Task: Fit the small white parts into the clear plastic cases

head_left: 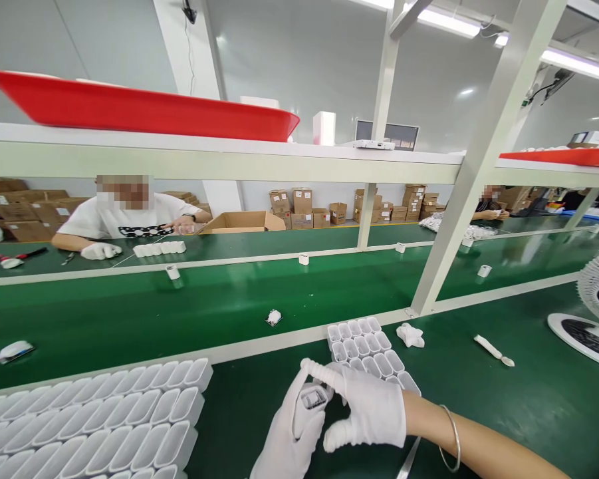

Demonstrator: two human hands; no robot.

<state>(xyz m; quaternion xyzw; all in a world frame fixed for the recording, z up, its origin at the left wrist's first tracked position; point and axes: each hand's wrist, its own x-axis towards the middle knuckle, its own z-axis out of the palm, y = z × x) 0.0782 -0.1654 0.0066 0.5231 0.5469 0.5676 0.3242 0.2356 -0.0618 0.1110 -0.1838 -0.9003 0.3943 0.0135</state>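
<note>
Both my hands wear white gloves and meet low in the middle of the view. My left hand (pixel 288 436) grips a small white plastic casing (pixel 313 398) with its open end facing up. My right hand (pixel 366 409) pinches the same casing from the right, index finger stretched over its top. Just beyond my hands stands a cluster of the same white casings (pixel 363 346), upright and packed in rows. A silver bangle (pixel 453 439) circles my right wrist.
Rows of white casings (pixel 90 419) lie stacked at lower left. A green conveyor belt (pixel 204 306) carries scattered white parts. A white glove (pixel 410 334) and small tool (pixel 493 350) lie right of the cluster. A fan (pixel 596 313) stands far right. A co-worker (pixel 129 219) sits across.
</note>
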